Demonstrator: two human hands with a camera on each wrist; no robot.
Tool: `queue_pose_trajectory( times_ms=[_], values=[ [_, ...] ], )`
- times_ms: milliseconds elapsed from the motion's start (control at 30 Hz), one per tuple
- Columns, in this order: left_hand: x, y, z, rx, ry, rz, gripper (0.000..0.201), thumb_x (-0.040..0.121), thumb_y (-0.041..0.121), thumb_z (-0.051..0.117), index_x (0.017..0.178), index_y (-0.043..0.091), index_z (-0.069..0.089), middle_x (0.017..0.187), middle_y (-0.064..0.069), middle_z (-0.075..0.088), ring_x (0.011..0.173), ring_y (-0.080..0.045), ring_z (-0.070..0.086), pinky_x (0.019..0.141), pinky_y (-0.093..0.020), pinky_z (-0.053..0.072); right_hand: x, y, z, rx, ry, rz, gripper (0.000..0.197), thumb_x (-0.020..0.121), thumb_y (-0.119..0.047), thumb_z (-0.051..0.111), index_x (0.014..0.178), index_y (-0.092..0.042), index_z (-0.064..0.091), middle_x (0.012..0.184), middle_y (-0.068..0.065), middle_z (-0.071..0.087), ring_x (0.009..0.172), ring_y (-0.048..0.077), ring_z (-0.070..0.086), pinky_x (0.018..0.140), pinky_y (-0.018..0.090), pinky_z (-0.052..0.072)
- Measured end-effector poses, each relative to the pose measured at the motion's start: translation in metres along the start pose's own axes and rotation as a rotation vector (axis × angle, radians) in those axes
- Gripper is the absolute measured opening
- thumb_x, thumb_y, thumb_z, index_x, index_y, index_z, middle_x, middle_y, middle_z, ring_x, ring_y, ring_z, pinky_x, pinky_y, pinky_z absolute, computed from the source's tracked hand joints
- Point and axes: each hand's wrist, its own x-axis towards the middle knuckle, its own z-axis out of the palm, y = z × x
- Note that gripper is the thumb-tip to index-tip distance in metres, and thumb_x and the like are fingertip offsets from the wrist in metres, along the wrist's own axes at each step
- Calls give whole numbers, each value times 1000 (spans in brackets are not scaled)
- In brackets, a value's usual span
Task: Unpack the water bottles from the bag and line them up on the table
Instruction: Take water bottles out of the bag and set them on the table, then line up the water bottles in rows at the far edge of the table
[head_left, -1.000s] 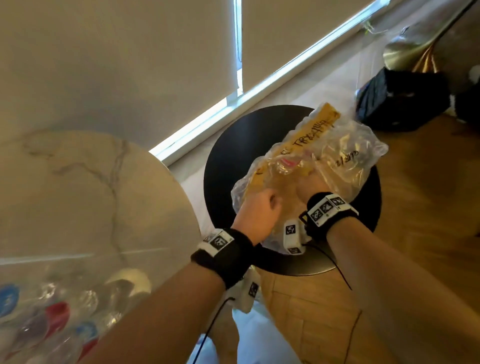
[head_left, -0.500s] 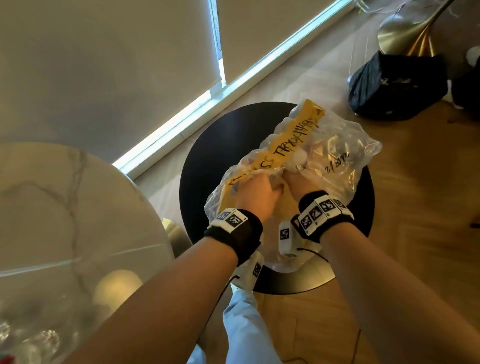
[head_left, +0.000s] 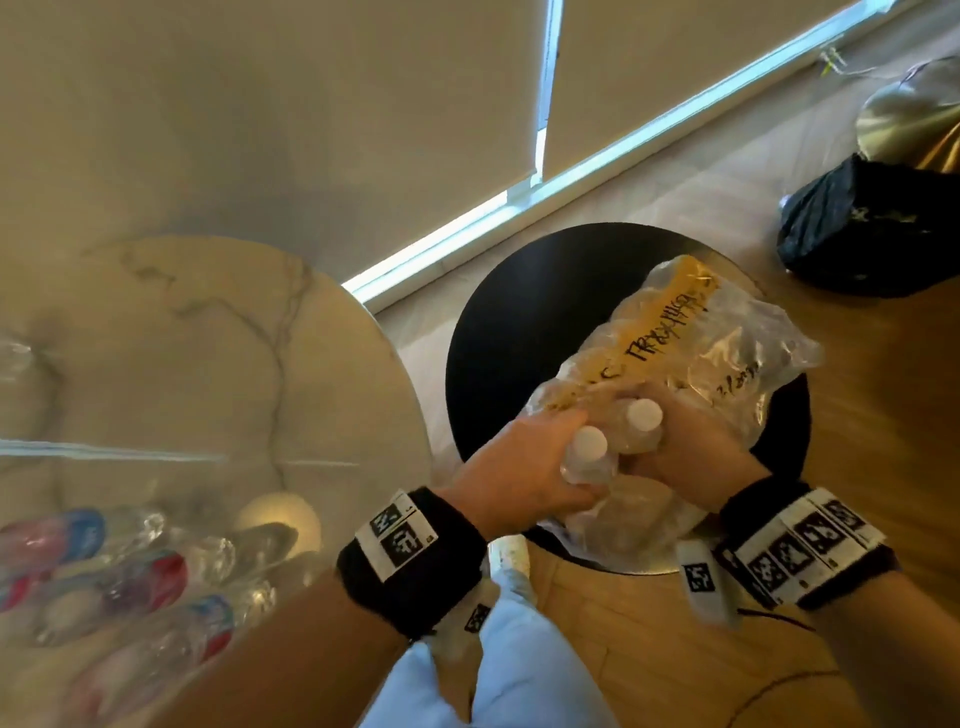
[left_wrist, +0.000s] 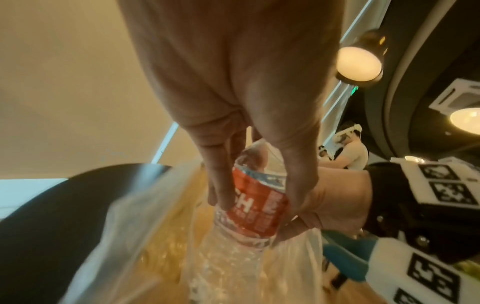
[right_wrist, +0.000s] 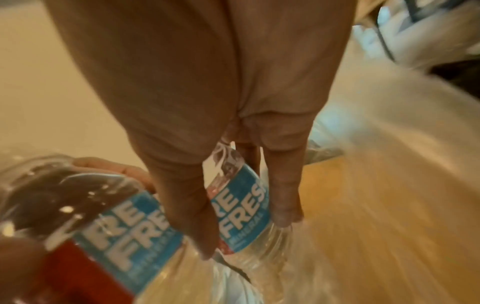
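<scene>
The left grip is clenched round a bottle just below its white cap; the left wrist view shows its fingers and thumb wrapped across that bottle's red label, the clear body running down into the bag. The right grip grasps a second bottle, fingers curled over its blue label. Both bottles stand side by side, caps up, at the bag's mouth between the two grips, their lower parts still inside the plastic. In the right wrist view the first bottle lies just beside the second, touching it or nearly so.

The bag, clear with a yellow strip bearing black writing, lies on a round black surface. To the left is a marble surface; at its near edge several more bottles with red and blue labels lie blurred. A black sack sits on the wooden floor beyond.
</scene>
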Motion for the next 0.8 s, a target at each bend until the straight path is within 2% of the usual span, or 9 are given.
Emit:
queue_pose_trajectory(
  times_ms=[100, 167, 267, 333, 400, 433, 500, 600, 800],
  values=[
    [-68, 19, -24, -77, 164, -10, 61, 83, 40, 79, 136, 25, 53, 125, 10, 64, 110, 1, 60, 96, -14, 49, -33, -26, 1, -2, 12, -111, 65, 64, -51, 80, 120, -46, 48, 116, -17, 61, 108, 10, 60, 94, 42, 51],
    [-114, 24, -37, -113, 287, -52, 63, 81, 40, 80, 136, 30, 52, 125, 15, 63, 109, 2, 61, 92, -14, 51, -47, -54, 4, -34, 39, -204, 58, 68, -53, 80, 118, -42, 53, 112, -16, 62, 105, 11, 60, 90, 40, 52],
    [-184, 7, -41, -159, 439, -189, 66, 78, 37, 81, 137, 36, 51, 129, 18, 58, 113, 2, 59, 90, -21, 54, -73, -112, 13, -86, 37, -430, 44, 71, -54, 78, 108, -37, 63, 98, -19, 65, 93, -1, 61, 84, 17, 49],
    [-234, -15, -35, -185, 508, -309, 68, 76, 41, 82, 135, 41, 50, 133, 21, 56, 116, 6, 56, 90, -21, 55, -85, -149, 40, 1, -144, -477, 47, 73, -42, 82, 114, -32, 61, 99, -19, 65, 94, -11, 58, 78, 1, 42],
    [-284, -45, -24, -206, 632, -427, 69, 70, 51, 80, 133, 44, 52, 132, 23, 56, 117, 6, 55, 90, -26, 56, -95, -179, 87, -11, -315, -532, 51, 76, -43, 79, 119, -32, 54, 102, -17, 65, 92, -5, 62, 74, 7, 49],
    [-361, -74, -18, -259, 756, -520, 70, 69, 53, 79, 132, 44, 52, 132, 24, 55, 119, 5, 54, 92, -30, 57, -105, -223, 159, -84, -399, -635, 53, 77, -46, 77, 121, -33, 50, 105, -15, 65, 91, 2, 65, 74, 17, 53],
    [-371, -100, -8, -259, 746, -581, 71, 70, 49, 80, 134, 42, 51, 136, 23, 53, 122, 2, 54, 95, -36, 56, -100, -225, 191, -71, -401, -642, 55, 77, -50, 73, 122, -37, 46, 107, -14, 64, 88, 7, 65, 75, 29, 54],
    [-402, -130, -9, -269, 774, -646, 70, 76, 38, 83, 136, 36, 48, 137, 15, 54, 121, -7, 57, 96, -34, 54, -95, -244, 251, -61, -421, -656, 56, 77, -44, 74, 125, -32, 48, 113, -9, 64, 95, 12, 65, 79, 29, 51],
    [-368, -132, 0, -289, 735, -651, 84, 66, 57, 80, 136, 34, 40, 129, 12, 55, 116, -7, 57, 93, -28, 53, -85, -210, 257, -57, -391, -558, 64, 74, -53, 71, 129, -29, 49, 122, -9, 60, 102, 9, 64, 83, 30, 53]
  ],
)
